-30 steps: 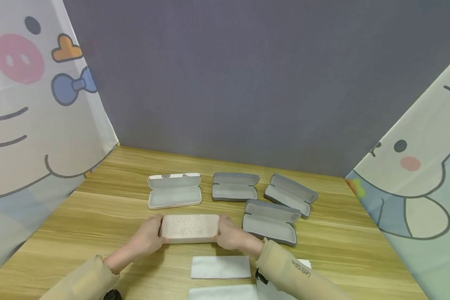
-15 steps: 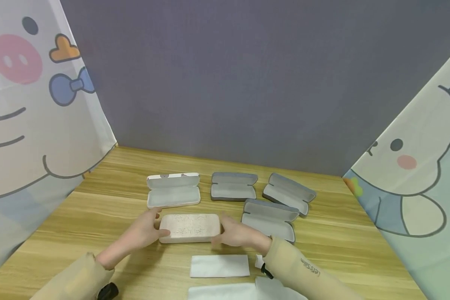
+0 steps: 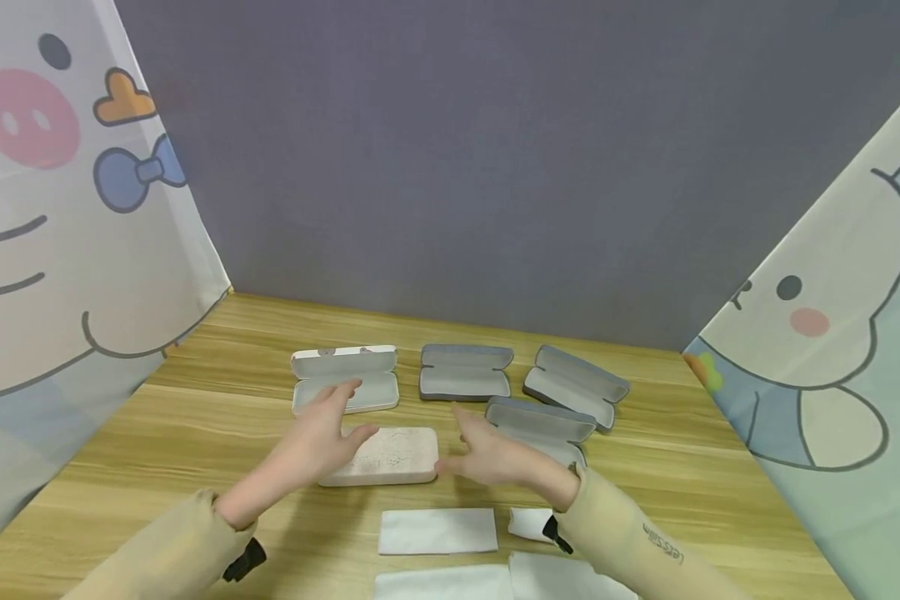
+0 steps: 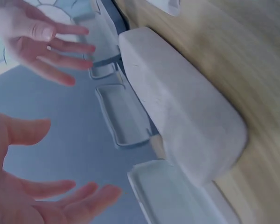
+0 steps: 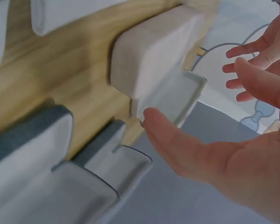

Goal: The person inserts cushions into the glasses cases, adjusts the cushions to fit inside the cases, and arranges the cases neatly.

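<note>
Left hand (image 3: pixel 313 440) and right hand (image 3: pixel 489 452) apart, fingers spread, holding nothing; cream, rounded-rectangular hard case (image 3: pixel 397 454) lies on wood-grain tabletop (image 3: pixel 195 404) just below, long axis running left-right, hand to hand.

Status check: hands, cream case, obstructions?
Left hand, right hand both empty. Cream case closed on table. Nothing on top; left hand overlaps its end in head view.
</note>
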The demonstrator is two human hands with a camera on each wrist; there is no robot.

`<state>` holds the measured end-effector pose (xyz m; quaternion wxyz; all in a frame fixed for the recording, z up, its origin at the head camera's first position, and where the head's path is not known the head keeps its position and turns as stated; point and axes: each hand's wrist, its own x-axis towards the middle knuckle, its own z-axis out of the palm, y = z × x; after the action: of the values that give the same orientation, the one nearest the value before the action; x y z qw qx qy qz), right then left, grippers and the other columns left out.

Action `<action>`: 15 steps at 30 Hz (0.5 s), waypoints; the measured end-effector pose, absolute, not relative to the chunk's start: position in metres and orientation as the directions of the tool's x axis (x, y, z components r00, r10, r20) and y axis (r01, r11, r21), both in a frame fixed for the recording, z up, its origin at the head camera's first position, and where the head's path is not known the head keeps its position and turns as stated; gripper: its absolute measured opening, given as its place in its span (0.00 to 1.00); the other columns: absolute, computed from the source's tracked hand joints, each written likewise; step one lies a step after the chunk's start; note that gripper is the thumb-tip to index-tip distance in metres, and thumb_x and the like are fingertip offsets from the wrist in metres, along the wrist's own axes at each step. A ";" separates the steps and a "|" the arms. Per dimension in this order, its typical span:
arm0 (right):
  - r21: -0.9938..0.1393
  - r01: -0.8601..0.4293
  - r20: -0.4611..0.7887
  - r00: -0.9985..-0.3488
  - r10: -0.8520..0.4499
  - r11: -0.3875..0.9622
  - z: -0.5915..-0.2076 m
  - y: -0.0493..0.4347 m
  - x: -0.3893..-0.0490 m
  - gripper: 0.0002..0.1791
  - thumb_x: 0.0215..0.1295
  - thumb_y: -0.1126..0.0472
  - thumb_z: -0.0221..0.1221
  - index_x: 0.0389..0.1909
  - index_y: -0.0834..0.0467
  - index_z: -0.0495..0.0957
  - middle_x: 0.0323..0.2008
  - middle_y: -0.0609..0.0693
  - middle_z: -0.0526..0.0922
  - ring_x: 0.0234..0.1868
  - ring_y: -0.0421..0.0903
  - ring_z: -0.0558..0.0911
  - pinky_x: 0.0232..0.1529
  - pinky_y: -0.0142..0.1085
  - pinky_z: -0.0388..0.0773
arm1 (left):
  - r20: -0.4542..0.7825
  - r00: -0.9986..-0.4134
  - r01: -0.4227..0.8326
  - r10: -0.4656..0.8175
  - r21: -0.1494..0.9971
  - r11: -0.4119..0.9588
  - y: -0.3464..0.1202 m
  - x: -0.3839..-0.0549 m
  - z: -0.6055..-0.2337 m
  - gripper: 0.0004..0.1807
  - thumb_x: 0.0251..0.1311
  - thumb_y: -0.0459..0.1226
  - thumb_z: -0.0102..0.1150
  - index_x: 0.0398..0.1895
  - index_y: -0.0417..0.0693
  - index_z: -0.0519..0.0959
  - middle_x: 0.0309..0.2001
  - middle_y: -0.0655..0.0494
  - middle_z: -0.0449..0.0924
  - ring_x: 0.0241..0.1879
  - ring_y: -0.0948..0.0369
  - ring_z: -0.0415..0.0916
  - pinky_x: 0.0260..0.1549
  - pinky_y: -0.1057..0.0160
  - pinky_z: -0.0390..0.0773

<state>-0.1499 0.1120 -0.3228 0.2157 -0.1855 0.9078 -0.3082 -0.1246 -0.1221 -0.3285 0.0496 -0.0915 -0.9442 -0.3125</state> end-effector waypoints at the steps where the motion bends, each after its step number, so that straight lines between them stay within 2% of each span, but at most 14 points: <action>1: -0.628 -0.216 -0.263 -0.845 -0.465 0.747 -0.321 0.113 -0.149 0.50 0.62 0.53 0.62 0.73 0.68 0.43 0.73 0.68 0.50 0.72 0.65 0.57 0.71 0.57 0.54 | 0.170 -0.974 0.220 0.148 0.579 0.785 -0.119 -0.124 -0.328 0.34 0.61 0.40 0.62 0.66 0.31 0.63 0.58 0.31 0.71 0.57 0.38 0.72 0.53 0.42 0.74; 4: -0.597 -0.247 -0.232 -0.858 -0.459 0.763 -0.315 0.117 -0.145 0.50 0.63 0.51 0.62 0.74 0.67 0.43 0.74 0.66 0.49 0.75 0.65 0.48 0.72 0.58 0.49 | 0.211 -0.963 0.261 0.167 0.582 0.770 -0.111 -0.121 -0.325 0.33 0.60 0.39 0.62 0.65 0.32 0.64 0.59 0.32 0.71 0.57 0.39 0.72 0.54 0.42 0.74; 7: -0.592 -0.285 -0.196 -0.857 -0.478 0.754 -0.312 0.122 -0.140 0.48 0.64 0.51 0.61 0.74 0.66 0.43 0.74 0.66 0.48 0.75 0.66 0.46 0.71 0.60 0.50 | 0.219 -0.957 0.286 0.191 0.592 0.754 -0.103 -0.116 -0.324 0.32 0.60 0.40 0.62 0.65 0.35 0.65 0.59 0.36 0.71 0.58 0.41 0.72 0.54 0.44 0.74; 15: -0.594 -0.361 -0.111 -0.849 -0.517 0.719 -0.311 0.135 -0.122 0.48 0.64 0.52 0.61 0.74 0.66 0.44 0.71 0.73 0.49 0.72 0.68 0.54 0.66 0.61 0.60 | 0.237 -0.943 0.330 0.232 0.607 0.722 -0.084 -0.101 -0.325 0.30 0.58 0.40 0.65 0.63 0.41 0.69 0.58 0.42 0.73 0.55 0.47 0.75 0.51 0.48 0.77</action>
<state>-0.1217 0.1354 -0.3106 0.1357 -0.2394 0.9170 -0.2887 -0.1014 -0.0838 -0.3253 0.0720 -0.1520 -0.9252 -0.3401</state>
